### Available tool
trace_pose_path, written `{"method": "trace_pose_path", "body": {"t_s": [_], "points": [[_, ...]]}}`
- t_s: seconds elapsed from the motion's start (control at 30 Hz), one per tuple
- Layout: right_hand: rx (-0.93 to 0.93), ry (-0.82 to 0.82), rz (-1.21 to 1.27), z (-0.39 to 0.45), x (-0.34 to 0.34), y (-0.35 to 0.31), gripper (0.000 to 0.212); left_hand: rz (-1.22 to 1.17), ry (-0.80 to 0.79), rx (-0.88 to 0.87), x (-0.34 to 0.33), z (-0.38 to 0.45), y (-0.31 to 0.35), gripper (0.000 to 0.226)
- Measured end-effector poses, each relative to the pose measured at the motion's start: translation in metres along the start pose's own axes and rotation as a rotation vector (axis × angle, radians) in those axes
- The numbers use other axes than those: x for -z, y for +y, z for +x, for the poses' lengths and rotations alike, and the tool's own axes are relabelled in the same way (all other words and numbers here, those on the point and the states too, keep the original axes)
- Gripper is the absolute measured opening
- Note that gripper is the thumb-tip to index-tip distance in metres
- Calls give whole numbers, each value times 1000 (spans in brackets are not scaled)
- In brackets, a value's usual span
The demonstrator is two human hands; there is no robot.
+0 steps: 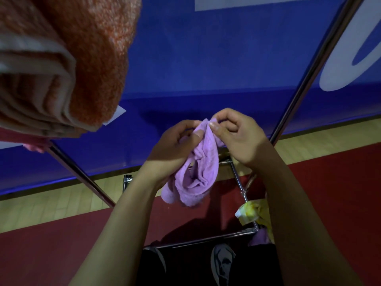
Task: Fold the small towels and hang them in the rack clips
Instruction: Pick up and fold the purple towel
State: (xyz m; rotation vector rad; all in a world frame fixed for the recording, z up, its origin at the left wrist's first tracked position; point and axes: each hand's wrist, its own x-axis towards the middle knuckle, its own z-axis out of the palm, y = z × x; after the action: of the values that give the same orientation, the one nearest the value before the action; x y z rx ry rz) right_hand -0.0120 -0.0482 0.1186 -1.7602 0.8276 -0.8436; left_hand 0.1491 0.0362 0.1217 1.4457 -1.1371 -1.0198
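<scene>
I can read no text in my head view. The blue banner (206,58) carries large white shapes (350,58), cropped at the frame edge, not legible as letters. A pale printed figure (222,263) on dark cloth bears no words.

A blue banner (206,65) with white shapes fills the space beyond the fingers. Below it runs a strip of light wooden floor (51,205), and nearer than that lies a dark red floor mat (51,254), under the fingers and to both sides of them. Below the fingers, at the bottom edge, there is a black garment (195,267) with a pale printed figure on it. A small white paper corner (117,114) shows on the banner, to the left of the fingers and a little higher.
</scene>
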Motion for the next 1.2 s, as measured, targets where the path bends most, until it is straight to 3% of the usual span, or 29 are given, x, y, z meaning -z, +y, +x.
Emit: {"method": "trace_pose_path", "body": {"t_s": [0.33, 0.47, 0.63, 0.77, 0.93, 1.2], "points": [[21, 47, -26, -1, 4, -3, 7, 58, 72, -38, -7, 1, 0, 17], [-41, 13, -11, 0, 5, 2, 27, 119, 65, -98, -7, -1, 0, 19], [-30, -35, -205, -1, 7, 3, 10, 232, 8, -94, -4, -1, -5, 14], [-13, 69, -376, 1, 12, 6, 13, 378, -112, -32, 0, -1, -6, 17], [-26, 254, -303, 2, 24, 6, 20, 791, -216, 40, 8, 3, -21, 23], [-9, 401, -192, 0, 31, 6, 14, 952, -319, 167, 5, 5, -22, 31]]}}
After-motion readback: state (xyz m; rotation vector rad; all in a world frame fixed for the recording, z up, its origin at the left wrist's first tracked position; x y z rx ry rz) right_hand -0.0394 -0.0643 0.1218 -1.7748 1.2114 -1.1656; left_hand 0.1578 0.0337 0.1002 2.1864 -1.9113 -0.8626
